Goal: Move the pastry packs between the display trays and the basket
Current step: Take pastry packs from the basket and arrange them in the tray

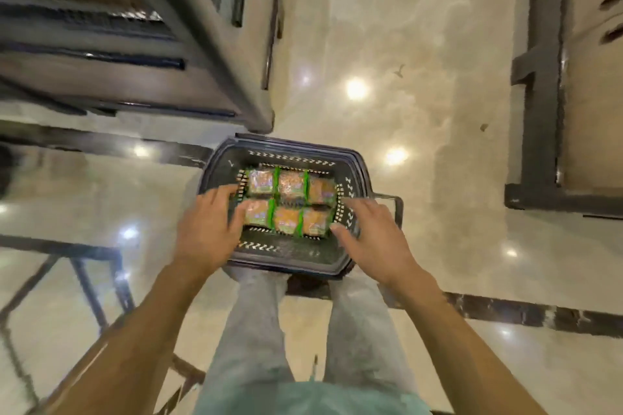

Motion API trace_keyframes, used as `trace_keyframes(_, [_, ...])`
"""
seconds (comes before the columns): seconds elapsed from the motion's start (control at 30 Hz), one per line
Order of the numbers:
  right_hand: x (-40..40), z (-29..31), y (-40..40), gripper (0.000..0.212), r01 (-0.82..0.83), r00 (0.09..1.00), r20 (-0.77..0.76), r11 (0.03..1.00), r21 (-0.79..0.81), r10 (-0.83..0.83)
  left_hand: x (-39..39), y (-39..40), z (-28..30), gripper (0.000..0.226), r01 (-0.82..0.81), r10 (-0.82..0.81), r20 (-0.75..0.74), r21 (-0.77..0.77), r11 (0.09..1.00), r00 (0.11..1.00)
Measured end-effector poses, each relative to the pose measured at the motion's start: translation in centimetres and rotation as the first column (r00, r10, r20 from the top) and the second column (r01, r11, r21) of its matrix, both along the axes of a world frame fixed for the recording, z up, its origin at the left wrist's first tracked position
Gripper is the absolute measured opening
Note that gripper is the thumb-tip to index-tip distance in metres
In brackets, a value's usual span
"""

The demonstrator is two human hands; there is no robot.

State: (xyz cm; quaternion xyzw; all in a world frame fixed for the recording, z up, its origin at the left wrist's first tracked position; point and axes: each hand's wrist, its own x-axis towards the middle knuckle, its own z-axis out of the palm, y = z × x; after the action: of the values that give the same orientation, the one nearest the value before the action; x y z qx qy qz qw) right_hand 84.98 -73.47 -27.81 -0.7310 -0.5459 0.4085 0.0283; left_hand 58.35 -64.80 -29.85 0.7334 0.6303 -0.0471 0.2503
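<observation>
A dark plastic basket (286, 150) stands on the shiny floor in front of my feet. Inside it lie several pastry packs (290, 202) in clear wrap with green edges, set in two rows. My left hand (209, 226) reaches over the basket's left rim, its fingers spread and touching the left end of the near row. My right hand (367, 232) comes in over the right rim with fingers extended beside the right end of the packs. Neither hand plainly grips a pack. The frame is blurred by motion.
A dark display rack (135, 44) with shelves rises at the upper left, close to the basket's far left corner. Another dark stand (539, 111) is at the right. A metal frame (84, 280) sits low on the left. My legs (279, 330) stand just behind the basket.
</observation>
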Motion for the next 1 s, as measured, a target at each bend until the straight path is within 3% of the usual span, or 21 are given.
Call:
trace_keyframes(0.17, [1.5,-11.4,4.9,0.053,-0.187,0.982,-0.028,0.982,0.014,0.187,1.1,1.8,-8.0,0.045,-0.084,0.079,-0.058,-0.089,0.992,0.995])
trace_keyframes(0.3, [-0.6,-21.6,6.4,0.055,-0.269,0.961,-0.07,0.963,-0.008,0.268,0.7,2.8,-17.2,0.048,-0.057,0.05,-0.051,-0.14,0.989,0.997])
trace_keyframes(0.5, [-7.3,-37.8,5.0,0.059,-0.207,0.967,-0.16,0.978,-0.039,0.198,-4.3,3.8,-31.4,0.05,-0.025,0.027,0.017,-0.099,0.995,1.0])
trace_keyframes(0.63, [-12.1,-45.8,5.0,0.061,-0.235,0.964,-0.145,0.97,-0.063,0.224,-7.5,3.9,-37.9,0.048,0.049,-0.047,0.026,-0.108,0.993,0.999])
trace_keyframes(0.83, [-18.5,-51.8,8.0,0.066,-0.454,0.888,-0.064,0.89,0.04,0.456,-10.2,4.1,-42.0,0.048,0.037,-0.029,0.075,-0.099,0.994,0.997])
trace_keyframes(1.0, [-21.6,-53.5,10.1,0.069,-0.59,0.806,0.005,0.805,-0.065,0.592,-11.0,4.4,-42.3,0.044,0.01,0.007,0.149,-0.112,0.994,0.989])
